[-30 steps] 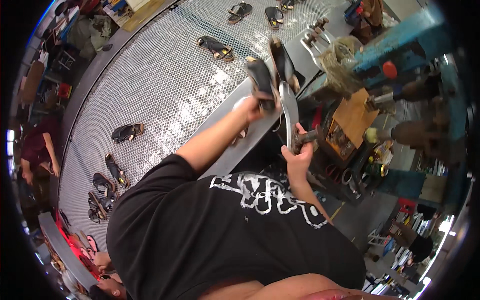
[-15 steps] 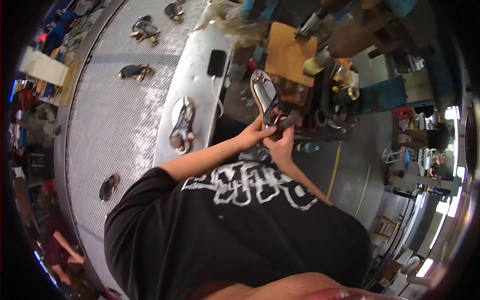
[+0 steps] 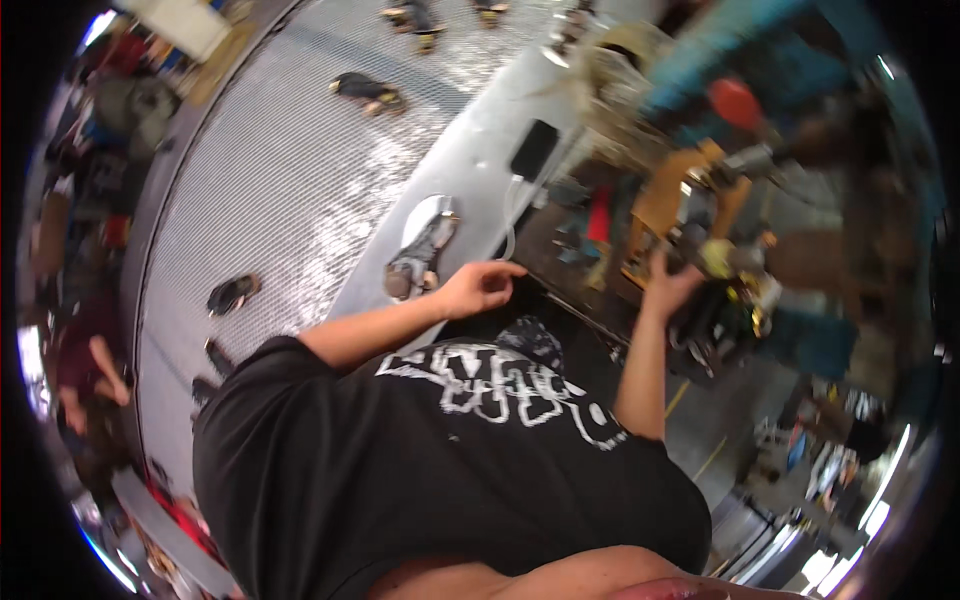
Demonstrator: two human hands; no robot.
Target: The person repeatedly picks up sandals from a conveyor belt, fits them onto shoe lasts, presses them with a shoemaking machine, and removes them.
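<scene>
My right hand (image 3: 672, 288) reaches forward to the machine on the right, its fingers closed round the heel end of a sandal (image 3: 697, 207). The sandal's pale, shiny insole lies blurred beside a wooden-coloured board (image 3: 655, 205), partly hidden by machine parts. My left hand (image 3: 483, 290) hovers near the metal ledge with its fingers loosely curved and apart, nothing between them. Closest to it, on the ledge, rests another sandal (image 3: 430, 245) with dark straps and a shiny insole.
A metal ledge (image 3: 480, 160) bears a black phone-like device (image 3: 535, 148) with a white cable. Several dark sandals (image 3: 367, 90) lie on the grey mesh conveyor (image 3: 270, 170). A blue machine frame (image 3: 740, 45) stands far right. Another person (image 3: 95, 360) is at the left.
My left hand has let go of the sandal and moved back toward the ledge. My right hand has carried the sandal forward and right to the machine. The view has turned right.
</scene>
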